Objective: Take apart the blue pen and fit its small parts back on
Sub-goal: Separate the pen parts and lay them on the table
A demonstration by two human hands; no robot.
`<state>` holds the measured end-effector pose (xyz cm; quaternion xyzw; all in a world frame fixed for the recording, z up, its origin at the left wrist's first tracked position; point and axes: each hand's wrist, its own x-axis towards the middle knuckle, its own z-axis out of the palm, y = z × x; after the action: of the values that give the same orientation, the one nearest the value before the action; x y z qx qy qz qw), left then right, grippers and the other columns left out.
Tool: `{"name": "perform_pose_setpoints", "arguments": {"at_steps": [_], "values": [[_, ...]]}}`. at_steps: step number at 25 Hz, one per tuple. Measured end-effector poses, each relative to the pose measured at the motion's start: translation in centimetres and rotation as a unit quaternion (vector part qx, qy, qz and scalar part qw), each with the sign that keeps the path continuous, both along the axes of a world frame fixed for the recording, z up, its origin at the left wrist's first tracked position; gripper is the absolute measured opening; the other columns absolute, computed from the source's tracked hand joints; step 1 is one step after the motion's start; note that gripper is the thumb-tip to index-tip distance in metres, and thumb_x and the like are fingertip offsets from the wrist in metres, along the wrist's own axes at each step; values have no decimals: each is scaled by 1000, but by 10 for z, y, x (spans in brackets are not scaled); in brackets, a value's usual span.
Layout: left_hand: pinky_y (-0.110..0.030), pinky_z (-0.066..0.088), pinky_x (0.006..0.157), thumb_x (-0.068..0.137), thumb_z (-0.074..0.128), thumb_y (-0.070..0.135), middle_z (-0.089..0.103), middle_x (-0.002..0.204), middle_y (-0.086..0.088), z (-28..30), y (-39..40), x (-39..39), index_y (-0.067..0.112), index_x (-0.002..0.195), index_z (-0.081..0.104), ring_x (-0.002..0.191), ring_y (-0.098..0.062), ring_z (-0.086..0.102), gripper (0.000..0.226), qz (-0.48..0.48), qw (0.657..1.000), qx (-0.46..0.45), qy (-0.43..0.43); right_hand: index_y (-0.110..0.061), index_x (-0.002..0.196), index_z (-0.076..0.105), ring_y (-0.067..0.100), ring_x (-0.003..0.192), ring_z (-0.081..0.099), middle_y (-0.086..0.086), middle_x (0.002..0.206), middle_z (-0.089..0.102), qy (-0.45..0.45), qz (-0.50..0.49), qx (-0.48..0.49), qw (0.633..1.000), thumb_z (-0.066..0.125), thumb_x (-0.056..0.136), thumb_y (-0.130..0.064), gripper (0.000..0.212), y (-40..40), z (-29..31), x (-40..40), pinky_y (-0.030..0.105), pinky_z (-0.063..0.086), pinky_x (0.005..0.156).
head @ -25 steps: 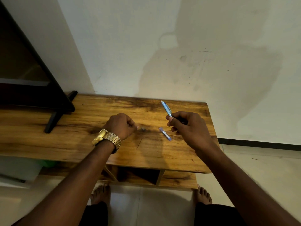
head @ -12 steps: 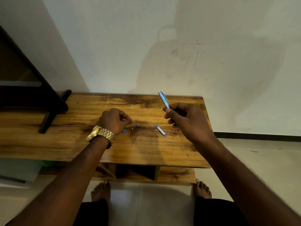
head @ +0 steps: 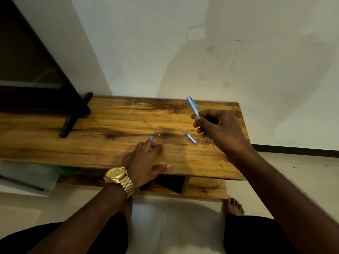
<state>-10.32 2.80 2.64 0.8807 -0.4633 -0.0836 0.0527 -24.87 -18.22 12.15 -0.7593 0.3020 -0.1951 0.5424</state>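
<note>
Head view, looking down: the right hand (head: 218, 129) is closed around the blue pen barrel (head: 193, 105), thumb and fingers pinching its lower half. The barrel tilts up and away from the person, its upper end clear of the hand and above the surface (head: 113, 151). The left hand (head: 145, 162) lies palm down on the surface with fingers loosely extended and thumb spread toward the near edge; it grips nothing. Its fingertips (head: 153, 143) sit just beside a small blue part (head: 150, 138), which lies flat on the wood; contact cannot be confirmed.

Beyond that part, two tiny pieces (head: 163, 134) lie close together near a dark knot in the grain; they are too small to identify. A short pale part with a blue tip (head: 190, 137) lies flat between the two hands, angled, just left of the right hand and apart from it.

Open wood extends left of the left hand as far as a black stand foot (head: 70, 121), which rests on the surface and carries a dark panel (head: 27, 74) at the far left. The far edge of the surface meets the white wall (head: 165, 43); the right edge ends just past the right wrist, with bare floor (head: 302, 171) beyond. The near edge runs under the left wrist, which wears a gold watch (head: 117, 176). A lower shelf (head: 205, 189) shows beneath the near edge, and a bare foot (head: 234, 206) stands on the floor below it.
</note>
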Motion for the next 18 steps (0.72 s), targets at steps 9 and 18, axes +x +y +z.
{"name": "perform_pose_setpoints", "arguments": {"at_steps": [9,18], "values": [[-47,56,89,91,35,84,45,157,-6,-25,19,-18,21,162,41,135,-27,50,95,-36,987,45,-150,-14,128,78,-3,74,76,1,103,82,15,9,-8,1000,68,106,-25,27,10,-1,4,11,56,62],[-38,58,53,79,93,31,77,126,-12,-32,41,-34,12,123,81,101,-32,77,49,-123,957,-88,-246,-16,121,80,1,73,76,-1,97,82,9,8,5,1000,69,106,-25,22,12,1,3,12,56,63]]}}
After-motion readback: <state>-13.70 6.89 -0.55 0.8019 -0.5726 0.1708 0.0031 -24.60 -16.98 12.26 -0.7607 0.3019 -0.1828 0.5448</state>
